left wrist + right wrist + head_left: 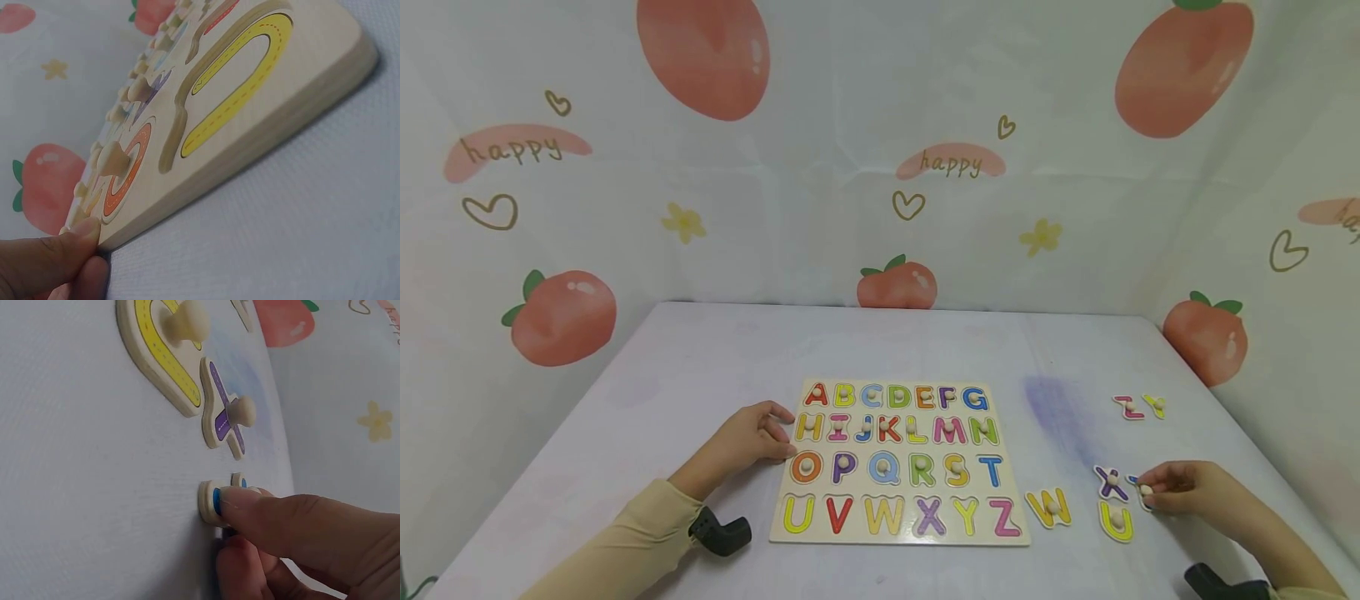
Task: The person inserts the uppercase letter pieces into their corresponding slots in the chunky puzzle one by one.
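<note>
The wooden alphabet puzzle board (850, 537) lies flat on the table, letters A to S filled with knobbed pieces. My left hand (748, 437) grips its left edge; in the left wrist view the thumb (84, 228) lies on the rim beside the orange O (128, 172). On the right, my right hand (1187, 492) pinches a blue letter piece (217, 501) by its knob, close to the tabletop. Fingers hide most of that piece, so its letter cannot be read. Next to it are the purple X (1111, 483) and the yellow U (1116, 522).
A yellow-orange W piece (1049, 508) lies just right of the board. Farther back on the right are a pink-red Z piece (1127, 407) and a yellow Y piece (1155, 406). A printed cloth wall (820, 208) stands behind the white table (722, 342).
</note>
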Tool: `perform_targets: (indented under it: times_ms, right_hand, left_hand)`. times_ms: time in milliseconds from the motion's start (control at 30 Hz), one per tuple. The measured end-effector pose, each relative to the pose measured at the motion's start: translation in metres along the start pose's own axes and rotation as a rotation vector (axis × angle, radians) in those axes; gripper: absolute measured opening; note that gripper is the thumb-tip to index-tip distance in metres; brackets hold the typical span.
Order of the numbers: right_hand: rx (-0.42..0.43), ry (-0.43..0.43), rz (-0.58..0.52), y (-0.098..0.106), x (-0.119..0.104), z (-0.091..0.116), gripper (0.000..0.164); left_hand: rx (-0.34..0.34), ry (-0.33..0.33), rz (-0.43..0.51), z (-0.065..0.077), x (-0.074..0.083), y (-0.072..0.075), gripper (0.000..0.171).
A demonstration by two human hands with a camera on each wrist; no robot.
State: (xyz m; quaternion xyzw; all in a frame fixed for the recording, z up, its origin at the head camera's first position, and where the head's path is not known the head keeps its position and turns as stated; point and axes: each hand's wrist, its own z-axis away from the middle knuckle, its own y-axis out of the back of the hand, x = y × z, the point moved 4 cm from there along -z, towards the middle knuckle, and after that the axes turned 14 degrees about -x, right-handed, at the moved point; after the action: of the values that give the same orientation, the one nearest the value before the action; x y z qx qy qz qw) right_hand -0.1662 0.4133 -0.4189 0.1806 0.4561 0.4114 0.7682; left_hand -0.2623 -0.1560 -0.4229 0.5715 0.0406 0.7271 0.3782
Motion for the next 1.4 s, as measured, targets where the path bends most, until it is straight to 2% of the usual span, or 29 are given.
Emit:
perform_targets:
  times_ms: [233, 300, 400, 533, 733, 833, 1033, 1400]
  right_hand:
    - [0.015, 0.025, -0.017, 0.013, -0.019, 0.005, 0.032]
    - [0.022, 0.066, -0.026, 0.015, -0.03, 0.006, 0.033]
    - [0.028, 0.179, -0.015, 0.014, -0.052, 0.005, 0.032]
    - [0.023, 0.263, -0.019, 0.003, -0.083, -0.002, 0.029]
    - [-0.012, 0.255, -0.066, -0.02, -0.121, -0.02, 0.025]
    - [-0.04, 0.284, -0.077, -0.032, -0.134, -0.027, 0.023]
    - [-0.082, 0.345, -0.08, -0.057, -0.15, -0.039, 0.019]
    - [-0.062, 0.309, -0.015, -0.075, -0.16, -0.047, 0.011]
  left_hand:
    - [-0.001, 0.0, 0.004, 0.0, 0.0, 0.0, 0.047]
    - [-0.002, 0.0, 0.003, 0.0, 0.0, 0.0, 0.047]
    - [-0.004, -0.001, 0.002, -0.001, -0.001, 0.001, 0.048]
    - [-0.005, 0.003, 0.006, -0.002, -0.003, 0.001, 0.048]
    - [0.007, 0.021, -0.01, -0.001, -0.001, 0.0, 0.048]
    - [0.01, 0.028, -0.014, 0.0, 0.0, 0.0, 0.048]
    - [0.008, 0.024, -0.017, 0.0, 0.0, 0.0, 0.049]
    - [0.013, 0.033, -0.04, 0.001, 0.002, 0.0, 0.049]
